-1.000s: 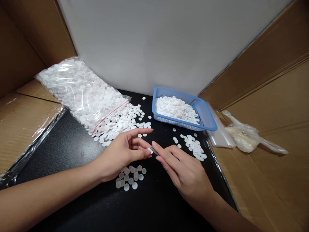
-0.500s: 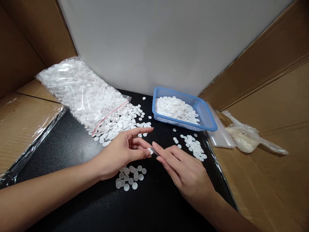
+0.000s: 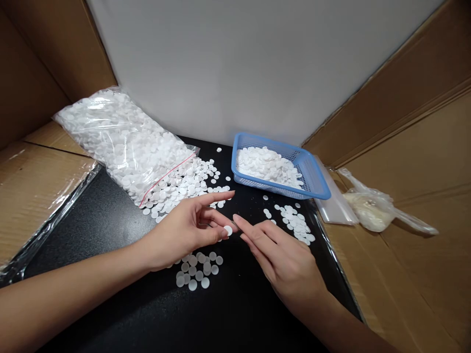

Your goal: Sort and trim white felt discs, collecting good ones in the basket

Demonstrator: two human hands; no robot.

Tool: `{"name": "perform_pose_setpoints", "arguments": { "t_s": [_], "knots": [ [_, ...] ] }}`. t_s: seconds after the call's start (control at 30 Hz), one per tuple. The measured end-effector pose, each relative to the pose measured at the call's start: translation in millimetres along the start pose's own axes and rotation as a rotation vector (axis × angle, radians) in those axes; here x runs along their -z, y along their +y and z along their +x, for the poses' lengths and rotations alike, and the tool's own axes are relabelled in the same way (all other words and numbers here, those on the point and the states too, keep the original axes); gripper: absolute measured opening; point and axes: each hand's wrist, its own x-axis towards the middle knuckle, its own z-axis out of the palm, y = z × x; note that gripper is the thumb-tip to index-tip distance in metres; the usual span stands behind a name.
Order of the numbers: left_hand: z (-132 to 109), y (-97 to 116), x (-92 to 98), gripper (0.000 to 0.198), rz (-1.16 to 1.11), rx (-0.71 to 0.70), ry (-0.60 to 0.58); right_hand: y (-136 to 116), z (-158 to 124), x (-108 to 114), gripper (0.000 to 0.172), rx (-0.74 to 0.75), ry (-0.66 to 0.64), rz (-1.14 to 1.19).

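Observation:
My left hand [image 3: 187, 225] pinches a small round white disc [image 3: 228, 230] between thumb and fingers, its index finger stretched out above. Close to the disc, my right hand [image 3: 283, 252] is closed on a thin grey blade [image 3: 235, 224], of which only a narrow sliver shows between the fingertips. Below my left hand lies a group of translucent and white discs [image 3: 199, 275]. A loose cluster of white discs [image 3: 298, 223] is on the table beyond my right hand.
At the back left, a clear zip bag [image 3: 121, 142] full of white discs spills onto the black table [image 3: 165, 318]. A blue basket [image 3: 281, 186] of discs stands at the back right. Further right are flat plastic bags [image 3: 336, 206] and a knotted bag [image 3: 370, 211]. Cardboard [image 3: 423, 274] borders both sides.
The disc in my left hand has turned to face me more fully. The blade has drawn slightly away from the disc and now appears nearly edge-on.

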Motion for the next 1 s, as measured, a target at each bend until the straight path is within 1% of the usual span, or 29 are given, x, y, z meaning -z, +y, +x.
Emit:
{"name": "perform_pose_setpoints", "arguments": {
  "t_s": [0.07, 0.13, 0.17, 0.23, 0.3, 0.37, 0.43, 0.5, 0.57, 0.63, 0.7, 0.73, 0.8, 0.83, 0.9, 0.93, 1.0],
  "knots": [
    [0, 0, 0.0, 0.068, 0.018, -0.004, -0.001, 7, 0, -1, 0.037, -0.049, 0.005, -0.055],
    [1, 1, 1.0, 0.064, 0.054, -0.028, -0.001, 20, 0, -3, 0.037, -0.118, 0.009, -0.148],
    [1, 2, 2.2, 0.057, 0.085, -0.048, 0.003, 28, 1, -5, 0.039, -0.157, 0.012, -0.202],
    [-2, 4, 6.5, 0.037, 0.164, -0.088, 0.024, 46, 1, -10, 0.042, -0.246, -0.008, -0.308],
    [-8, 5, 12.9, 0.018, 0.256, -0.108, 0.057, 59, 2, -15, 0.039, -0.333, -0.077, -0.388],
    [-18, 5, 20.1, 0.013, 0.352, -0.096, 0.079, 66, 3, -19, 0.033, -0.393, -0.177, -0.439],
    [-31, 0, 26.2, 0.014, 0.437, -0.054, 0.086, 67, 4, -22, 0.029, -0.412, -0.259, -0.487],
    [-44, -10, 29.5, 0.014, 0.489, -0.005, 0.089, 65, 4, -23, 0.028, -0.403, -0.293, -0.538],
    [-55, -23, 30.0, 0.012, 0.541, -0.006, 0.101, 65, 3, -24, 0.027, -0.38, -0.286, -0.57],
    [-62, -36, 29.0, 0.009, 0.631, -0.064, 0.148, 66, 1, -24, 0.026, -0.343, -0.242, -0.58],
    [-66, -45, 28.5, 0.007, 0.712, -0.124, 0.179, 65, 1, -25, 0.024, -0.277, -0.176, -0.52],
    [-66, -47, 29.0, 0.006, 0.739, -0.147, 0.187, 62, 2, -26, 0.023, -0.234, -0.148, -0.438],
    [-64, -48, 31.9, 0.005, 0.773, -0.184, 0.196, 50, 5, -27, 0.019, -0.159, -0.143, -0.17],
    [-62, -46, 34.2, 0.006, 0.796, -0.203, 0.201, 43, 8, -29, 0.017, -0.14, -0.169, -0.01],
    [-55, -42, 39.5, 0.011, 0.88, -0.238, 0.202, 26, 14, -33, 0.013, -0.162, -0.26, 0.256],
    [-50, -40, 41.9, 0.012, 0.944, -0.256, 0.195, 19, 17, -35, 0.011, -0.191, -0.306, 0.332],
    [-41, -39, 45.2, 0.011, 1.093, -0.29, 0.169, 9, 24, -37, 0.01, -0.244, -0.387, 0.394]
  ]
}}
